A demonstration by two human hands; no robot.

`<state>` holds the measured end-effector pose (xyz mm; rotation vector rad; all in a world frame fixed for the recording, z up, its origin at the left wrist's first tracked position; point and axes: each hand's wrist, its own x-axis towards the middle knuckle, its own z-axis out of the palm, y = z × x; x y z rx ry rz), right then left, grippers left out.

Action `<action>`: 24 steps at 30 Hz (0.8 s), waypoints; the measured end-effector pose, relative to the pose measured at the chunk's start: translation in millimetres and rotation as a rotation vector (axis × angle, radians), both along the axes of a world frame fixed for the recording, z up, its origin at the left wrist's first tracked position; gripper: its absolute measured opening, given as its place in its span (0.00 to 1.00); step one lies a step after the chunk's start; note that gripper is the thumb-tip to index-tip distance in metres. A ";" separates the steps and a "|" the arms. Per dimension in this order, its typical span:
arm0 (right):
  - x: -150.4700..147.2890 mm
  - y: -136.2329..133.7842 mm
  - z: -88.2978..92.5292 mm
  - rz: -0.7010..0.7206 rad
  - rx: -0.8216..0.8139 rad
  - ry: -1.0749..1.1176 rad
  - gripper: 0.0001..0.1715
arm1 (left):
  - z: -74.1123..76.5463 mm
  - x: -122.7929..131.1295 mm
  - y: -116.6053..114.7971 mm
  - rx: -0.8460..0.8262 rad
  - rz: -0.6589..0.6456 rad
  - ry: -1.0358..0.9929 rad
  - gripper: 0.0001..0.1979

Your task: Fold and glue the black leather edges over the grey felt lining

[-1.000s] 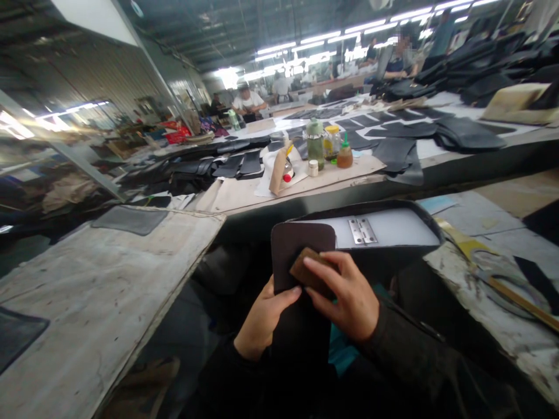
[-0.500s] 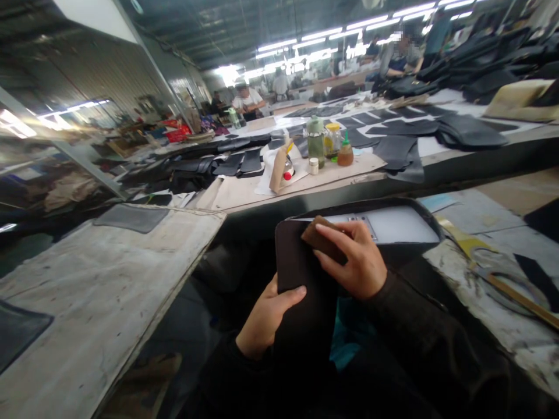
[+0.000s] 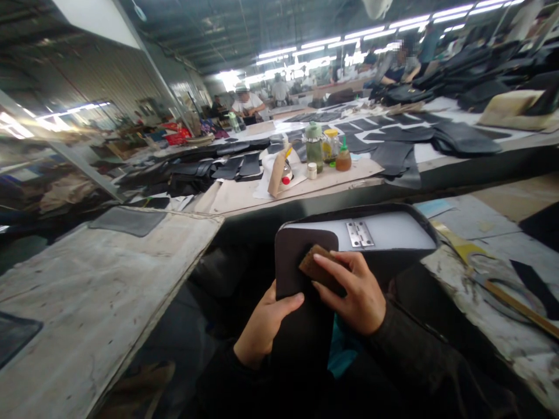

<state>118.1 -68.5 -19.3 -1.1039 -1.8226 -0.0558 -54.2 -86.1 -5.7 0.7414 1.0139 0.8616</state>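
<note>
Dark-brown, round-cornered, leather-like panel (image 3: pixel 289 262) gripped steady in your left hand (image 3: pixel 266 326), press the brown rectangular block (image 3: pixel 322 269) pinched in your right hand (image 3: pixel 358 294) lightly and evenly.

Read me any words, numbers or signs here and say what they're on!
None can be read.
The green bottle, yellow-lidded jar and small white tub are too small and blurred to tell.
I see no writing on the dark strip or brown block.
</note>
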 end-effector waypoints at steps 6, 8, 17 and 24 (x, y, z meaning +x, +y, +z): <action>-1.5 -5.2 -3.4 -0.010 0.009 -0.003 0.23 | -1.5 2.3 1.2 0.013 0.025 -0.005 0.22; -1.9 -6.0 -4.0 0.005 -0.021 0.003 0.23 | -1.4 3.2 1.0 0.012 0.016 -0.019 0.22; 1.2 -8.1 -4.8 0.020 -0.024 0.016 0.23 | 0.0 4.3 -0.1 0.001 -0.010 -0.002 0.21; -1.7 -4.5 -2.9 0.054 -0.002 0.030 0.24 | 1.2 1.7 0.2 0.015 0.016 0.022 0.22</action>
